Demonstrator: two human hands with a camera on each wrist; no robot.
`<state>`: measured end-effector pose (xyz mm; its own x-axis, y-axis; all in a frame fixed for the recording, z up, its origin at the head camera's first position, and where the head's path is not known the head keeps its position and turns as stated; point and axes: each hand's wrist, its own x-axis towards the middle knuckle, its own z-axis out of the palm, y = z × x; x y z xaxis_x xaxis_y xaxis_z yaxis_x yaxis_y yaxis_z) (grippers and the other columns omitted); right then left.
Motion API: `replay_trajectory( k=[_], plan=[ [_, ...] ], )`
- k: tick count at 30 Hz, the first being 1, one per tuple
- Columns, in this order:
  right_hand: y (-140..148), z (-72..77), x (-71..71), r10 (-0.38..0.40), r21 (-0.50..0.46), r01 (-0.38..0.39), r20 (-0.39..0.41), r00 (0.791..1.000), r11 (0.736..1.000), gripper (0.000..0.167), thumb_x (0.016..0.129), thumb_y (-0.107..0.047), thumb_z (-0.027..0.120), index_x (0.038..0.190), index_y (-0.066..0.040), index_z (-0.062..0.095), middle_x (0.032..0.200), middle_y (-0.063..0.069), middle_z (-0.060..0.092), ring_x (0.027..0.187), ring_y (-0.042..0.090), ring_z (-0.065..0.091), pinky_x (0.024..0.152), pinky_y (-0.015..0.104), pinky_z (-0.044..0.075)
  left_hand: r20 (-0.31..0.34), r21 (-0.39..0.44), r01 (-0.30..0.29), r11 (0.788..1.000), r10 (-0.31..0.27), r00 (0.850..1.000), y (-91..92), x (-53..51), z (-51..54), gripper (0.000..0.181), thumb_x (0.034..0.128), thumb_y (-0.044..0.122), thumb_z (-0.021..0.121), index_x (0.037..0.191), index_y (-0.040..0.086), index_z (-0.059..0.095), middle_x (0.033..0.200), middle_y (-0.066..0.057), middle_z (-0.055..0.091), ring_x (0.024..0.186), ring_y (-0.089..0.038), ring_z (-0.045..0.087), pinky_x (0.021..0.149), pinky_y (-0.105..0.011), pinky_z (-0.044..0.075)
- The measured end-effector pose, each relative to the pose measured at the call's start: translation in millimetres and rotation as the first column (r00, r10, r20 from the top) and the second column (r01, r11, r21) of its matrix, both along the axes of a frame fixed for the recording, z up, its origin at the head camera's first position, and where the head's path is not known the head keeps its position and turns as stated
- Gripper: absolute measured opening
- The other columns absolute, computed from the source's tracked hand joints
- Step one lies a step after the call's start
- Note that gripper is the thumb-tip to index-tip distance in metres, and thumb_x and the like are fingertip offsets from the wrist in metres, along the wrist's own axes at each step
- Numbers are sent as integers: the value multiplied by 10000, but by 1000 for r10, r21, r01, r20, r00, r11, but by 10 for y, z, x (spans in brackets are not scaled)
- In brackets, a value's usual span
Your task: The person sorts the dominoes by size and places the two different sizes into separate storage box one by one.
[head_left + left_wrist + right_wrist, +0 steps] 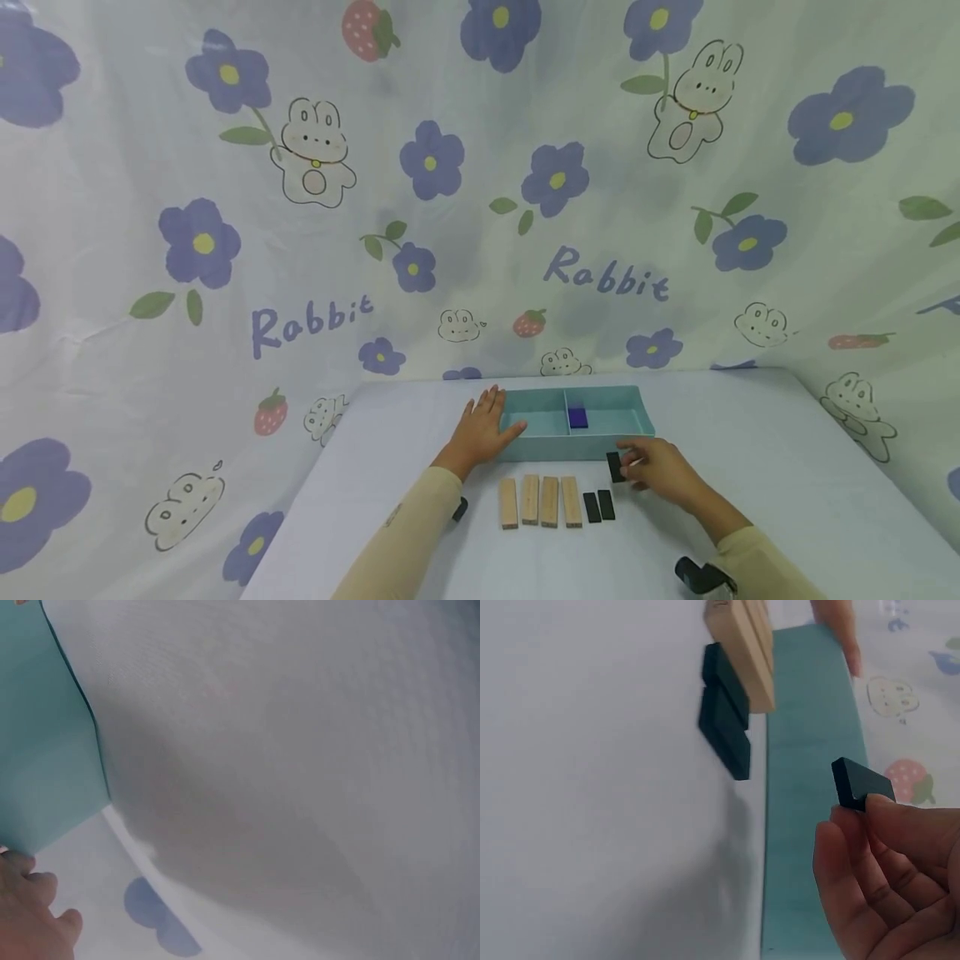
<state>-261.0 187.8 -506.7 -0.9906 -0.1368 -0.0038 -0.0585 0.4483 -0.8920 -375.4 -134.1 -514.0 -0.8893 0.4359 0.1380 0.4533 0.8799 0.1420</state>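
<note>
Apparently the work is sitting at an early stage: one purple-blue piece (577, 417) is already lying in the right compartment of the teal box (555, 450), against the divider (566, 408), while the left compartment is showing nothing inside. Four wooden blocks (549, 502) and two black blocks (606, 504) are waiting outside, forming a row roughly parallel to the far edge of the worktop (750, 467); these are probably what's left, plus the piece in hand.

The right hand (660, 472) is holding that black piece (615, 467), grip narrow, thumb and fingers pinching one end, just off the box's near wall, toward its right corner. The piece is looking flat, rectangular, plain, sharp-edged, tilting slightly. The left hand (478, 429) is resting at the box's left end, grip wide, fingers extending toward the worktop's far edge.
</note>
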Motion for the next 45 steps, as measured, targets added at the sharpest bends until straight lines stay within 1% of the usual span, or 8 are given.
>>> replay_trajectory(
  k=[7,14,20,27,32,38,41,45],
  plan=[
    [-2,117,-95,2,-54,-1,19,1000,999,337,866,48,678,1199,53,628,977,109,638,829,233,668,648,345,576,-11,-1,7,1000,-7,1000,-20,8,2,958,928,746,200,1542,11,192,1596,-156,167,1450,-335,183,1145,-526,136],
    [7,246,-211,27,-81,-26,14,1000,996,362,877,31,678,1229,75,602,1021,132,632,860,232,656,677,355,576,-10,-12,2,1000,-2,1000,-40,7,-6,968,921,756,181,1546,18,183,1601,-147,145,1456,-324,166,1146,-526,132],
    [81,345,-370,51,-104,-50,5,999,993,372,889,29,663,1243,107,577,1073,184,634,873,258,667,690,374,577,-9,-19,0,1000,0,1000,-37,8,17,966,917,762,176,1549,31,189,1600,-146,162,1459,-311,158,1148,-522,125],
    [102,357,-568,50,-112,-45,42,998,993,366,900,35,646,1251,111,572,1069,182,627,886,258,662,704,376,577,-20,-64,-3,998,2,1000,-47,2,21,1000,901,781,128,1546,20,188,1598,-145,163,1459,-312,150,1147,-526,125],
    [68,340,-695,57,-105,-49,71,996,993,359,905,40,638,1247,120,563,1027,158,630,872,242,658,713,386,575,-40,-64,5,998,-7,999,-34,-21,5,1009,900,782,119,1541,6,196,1594,-153,176,1456,-319,163,1147,-528,125],
    [34,325,-835,77,-122,-66,85,993,990,350,898,72,623,1232,147,551,980,168,614,861,249,651,711,401,574,-26,-73,-1,997,0,1000,-6,-7,10,998,903,779,132,1544,16,193,1597,-142,169,1459,-309,154,1148,-523,125],
    [8,328,-895,86,-99,-78,80,993,992,345,900,72,619,1226,157,546,993,175,616,868,256,650,715,407,574,-20,-81,-12,997,10,1000,-7,17,25,986,910,771,145,1545,19,190,1598,-138,164,1460,-303,148,1150,-518,121],
    [-11,326,-948,60,-48,-55,100,993,997,347,890,93,613,1226,156,552,994,173,631,862,251,648,713,402,574,-14,-67,-8,998,7,1000,5,27,25,975,918,761,159,1545,15,181,1600,-139,155,1460,-310,151,1152,-513,116]
  ],
)
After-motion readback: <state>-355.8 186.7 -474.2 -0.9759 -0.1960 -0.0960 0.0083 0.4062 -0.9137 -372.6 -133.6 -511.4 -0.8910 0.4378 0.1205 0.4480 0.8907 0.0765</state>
